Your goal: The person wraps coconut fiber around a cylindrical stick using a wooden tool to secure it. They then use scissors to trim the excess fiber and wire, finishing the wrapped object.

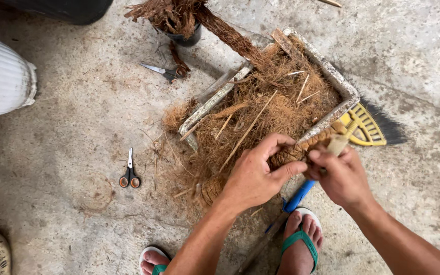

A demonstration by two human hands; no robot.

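Brown coir fibre bundle (292, 152) being gripped at centre of view, just in front of the near edge of the fibre-filled frame (327, 71). Left hand (255, 175) closing around the bundle, thumb lying along its underside, fingers curling over the top. Right hand (339, 175) clamping the bundle's right end together with a pale wooden stick (338, 144), fingers folded tight. Both hands holding firmly, neither spread wide.

Lying directly beneath the hands: a broom with yellow head (362, 126) and dark bristles (388, 127), pointing right, its blue handle section (297, 196) running down towards the feet. Resting on the concrete floor (67, 91): the shallow rectangular frame, tilted diagonally, heaped with loose coir fibre (260, 109) and thin pale sticks. Spilling over the frame's near-left side onto the floor: more loose fibre.

Standing at top centre: a dark pot (184, 35) packed with coarse fibre, a thick twisted fibre rope (230, 35) leaning from it down onto the frame. Lying just below the pot: grey-handled scissors (161, 70). Lying well apart to the left of the fibre heap: small scissors with orange-and-black handles (130, 173), blades pointing up.

Showing at bottom edge: two feet in sandals with green straps (301, 239), the right foot just beside the blue handle. Sitting at far left: a white ribbed container (1, 76), only partly in view.
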